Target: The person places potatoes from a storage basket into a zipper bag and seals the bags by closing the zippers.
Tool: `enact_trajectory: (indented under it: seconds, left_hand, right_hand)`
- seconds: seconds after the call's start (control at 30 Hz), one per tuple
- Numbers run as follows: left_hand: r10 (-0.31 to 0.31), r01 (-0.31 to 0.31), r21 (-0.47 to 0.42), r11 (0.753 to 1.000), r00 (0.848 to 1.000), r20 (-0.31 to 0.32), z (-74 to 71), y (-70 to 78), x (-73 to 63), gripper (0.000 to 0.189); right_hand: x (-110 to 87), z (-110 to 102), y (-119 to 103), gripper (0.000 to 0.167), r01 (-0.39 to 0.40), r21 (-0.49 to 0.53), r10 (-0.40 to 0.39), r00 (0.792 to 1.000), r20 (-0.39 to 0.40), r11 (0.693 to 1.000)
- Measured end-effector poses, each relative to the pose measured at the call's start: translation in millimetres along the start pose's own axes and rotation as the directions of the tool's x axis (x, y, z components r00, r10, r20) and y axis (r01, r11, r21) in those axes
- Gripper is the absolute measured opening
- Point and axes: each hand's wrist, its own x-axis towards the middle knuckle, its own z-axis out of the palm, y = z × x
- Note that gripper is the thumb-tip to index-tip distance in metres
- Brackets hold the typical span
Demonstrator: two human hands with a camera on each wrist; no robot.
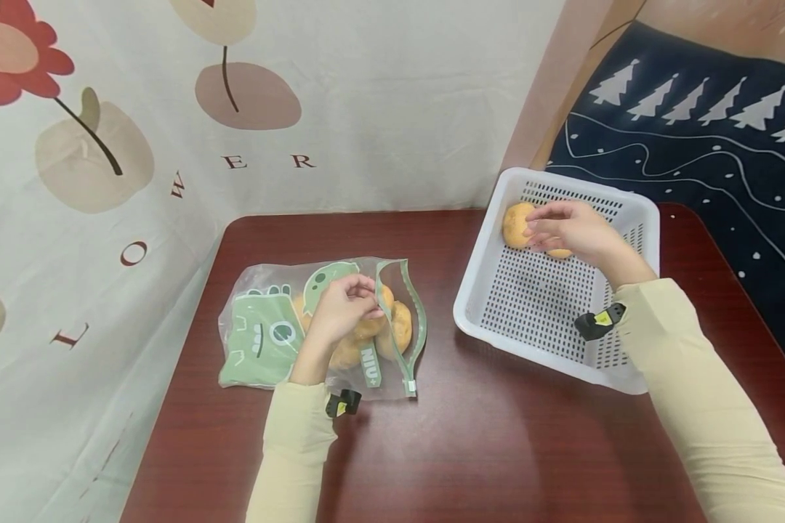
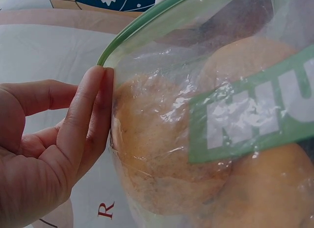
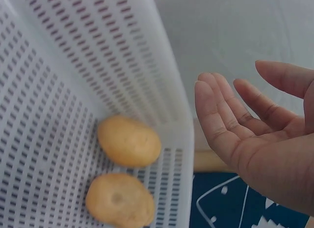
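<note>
A clear zip bag with green monster prints lies on the table, its zip mouth toward the right and several potatoes inside it. My left hand pinches the bag's edge beside the green zip strip, fingertips right at the plastic. Over the white plastic basket my right hand hovers with loosely bent fingers and nothing in them. Below it, two potatoes lie at the basket's far end: one potato in the corner and another potato beside it, partly hidden by the hand in the head view.
The dark red table ends at the back against a printed pale cloth. A dark blue cloth with white trees hangs behind the basket at the right. Small black wrist cameras sit on both sleeves.
</note>
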Motion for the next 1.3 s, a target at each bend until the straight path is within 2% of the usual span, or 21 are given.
enact_trajectory:
  seconds: [0.17,0.4,0.67,0.87,1.07,1.3]
  left_hand:
    - [0.002,-0.002,-0.002,1.0,1.0,0.001,-0.4,-1.3,0.3,0.018]
    - [0.001,-0.001,0.002,1.0,1.0,0.006,-1.0,-1.9,0.5,0.018]
    - [-0.002,0.002,0.008,1.0,1.0,0.011,-2.1,-1.9,0.1,0.018]
    - [0.005,-0.005,-0.005,1.0,1.0,0.013,-2.2,-2.4,0.2,0.018]
    - [0.009,-0.009,0.005,1.0,1.0,0.011,-1.8,-2.3,0.8,0.017]
    - [0.011,-0.011,0.003,1.0,1.0,0.007,-1.3,-2.9,1.7,0.017]
  right_hand:
    - [4.1,-10,11,0.031,-0.019,-0.001,0.019,1.0,-0.005,1.0]
    - [10.5,-23,31,0.019,-0.049,0.076,0.051,0.998,-0.021,0.996]
    - [18.1,-38,52,0.041,-0.098,-0.032,0.094,0.99,-0.103,0.995]
    - [21.4,-42,63,0.043,-0.161,-0.106,0.145,0.979,-0.147,0.981]
    - [21.6,-45,72,0.042,-0.195,-0.087,0.176,0.966,-0.188,0.977]
    - [22.3,-48,80,0.047,-0.23,-0.06,0.216,0.96,-0.178,0.971]
